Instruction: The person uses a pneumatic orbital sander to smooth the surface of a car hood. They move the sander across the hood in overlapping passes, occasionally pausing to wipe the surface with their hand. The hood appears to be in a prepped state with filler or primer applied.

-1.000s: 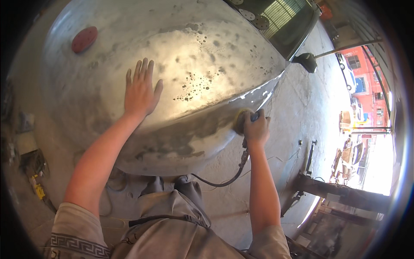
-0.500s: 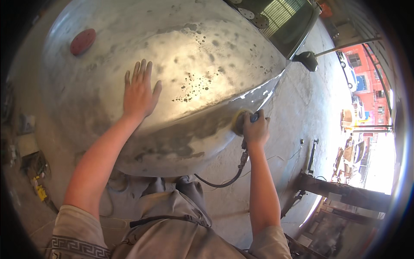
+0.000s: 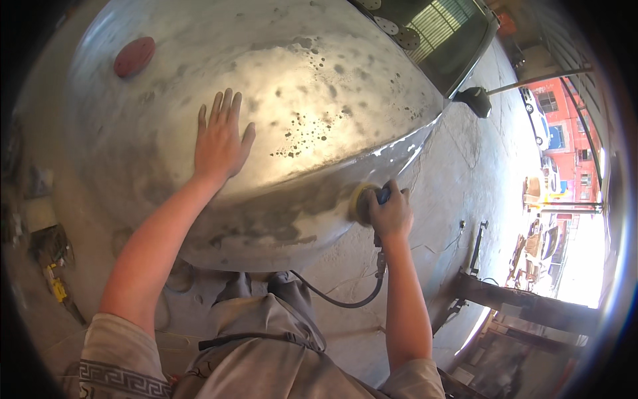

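A car's bare, sanded body panel (image 3: pixel 279 86) fills the upper middle, mottled grey with dark spots. My left hand (image 3: pixel 222 143) lies flat on top of it, fingers stretched out and holding nothing. My right hand (image 3: pixel 391 211) is wrapped round an air sander (image 3: pixel 383 194). The sander's yellowish round pad (image 3: pixel 361 203) rests against the panel's side, just below the body crease. From the sander a dark hose (image 3: pixel 355 304) loops down toward my legs. The pad's working face is hidden against the metal.
A dark red oval sanding pad (image 3: pixel 134 57) lies on the panel, far left. Round perforated discs (image 3: pixel 386 25) rest by the rear window (image 3: pixel 442 40). A dark post base (image 3: pixel 475 101) stands beyond the car. Lift-like metal beams (image 3: pixel 525 299) occupy the lower right; a yellow tool (image 3: pixel 57 284) is at left.
My right hand has brought the sander slightly left and down along the panel's side. My left hand stays flat, a little further right in the picture, as the whole view has shifted slightly.
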Demonstrator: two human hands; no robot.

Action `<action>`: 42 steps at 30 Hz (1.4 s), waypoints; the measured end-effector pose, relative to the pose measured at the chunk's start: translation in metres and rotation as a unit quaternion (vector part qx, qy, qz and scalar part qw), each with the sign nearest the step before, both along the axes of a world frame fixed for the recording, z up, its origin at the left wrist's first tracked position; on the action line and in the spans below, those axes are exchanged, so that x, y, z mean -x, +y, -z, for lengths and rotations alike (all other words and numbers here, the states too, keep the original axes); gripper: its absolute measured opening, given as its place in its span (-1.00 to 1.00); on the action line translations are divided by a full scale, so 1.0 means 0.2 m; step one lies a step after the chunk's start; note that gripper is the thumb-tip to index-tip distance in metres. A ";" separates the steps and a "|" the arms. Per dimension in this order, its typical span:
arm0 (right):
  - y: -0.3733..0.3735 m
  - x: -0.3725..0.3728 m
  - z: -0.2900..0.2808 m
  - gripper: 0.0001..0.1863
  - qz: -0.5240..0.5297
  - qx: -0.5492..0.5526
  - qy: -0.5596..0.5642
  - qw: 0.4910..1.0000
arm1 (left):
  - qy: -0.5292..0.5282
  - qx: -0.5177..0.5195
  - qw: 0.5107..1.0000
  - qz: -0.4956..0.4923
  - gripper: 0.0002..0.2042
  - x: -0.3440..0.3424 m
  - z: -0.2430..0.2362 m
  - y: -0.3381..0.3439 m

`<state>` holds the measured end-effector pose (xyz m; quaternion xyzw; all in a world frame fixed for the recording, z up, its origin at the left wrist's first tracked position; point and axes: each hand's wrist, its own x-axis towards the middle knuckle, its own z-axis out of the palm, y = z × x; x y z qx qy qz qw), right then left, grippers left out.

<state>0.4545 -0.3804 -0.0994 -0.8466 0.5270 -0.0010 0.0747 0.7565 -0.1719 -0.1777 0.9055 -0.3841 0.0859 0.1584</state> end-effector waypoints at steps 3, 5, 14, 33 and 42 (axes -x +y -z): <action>0.01 0.01 0.00 -0.53 -0.012 0.000 -0.001 1.000 | 0.005 -0.009 1.000 -0.006 -0.31 -0.02 0.01 0.00; 0.01 0.02 0.01 -0.53 -0.023 -0.004 -0.005 1.000 | 0.005 -0.007 1.000 -0.007 -0.31 -0.02 0.01 0.00; 0.04 0.01 -0.03 -0.51 -0.039 -0.027 0.021 0.999 | 0.008 -0.010 1.000 -0.008 -0.31 -0.01 0.00 0.00; 0.07 0.00 -0.03 -0.45 -0.059 -0.030 0.037 0.997 | 0.010 -0.014 1.000 -0.006 -0.32 -0.01 0.01 -0.01; 0.06 0.00 -0.06 -0.51 -0.071 -0.031 0.024 0.997 | 0.005 -0.009 1.000 -0.006 -0.32 -0.01 0.01 -0.02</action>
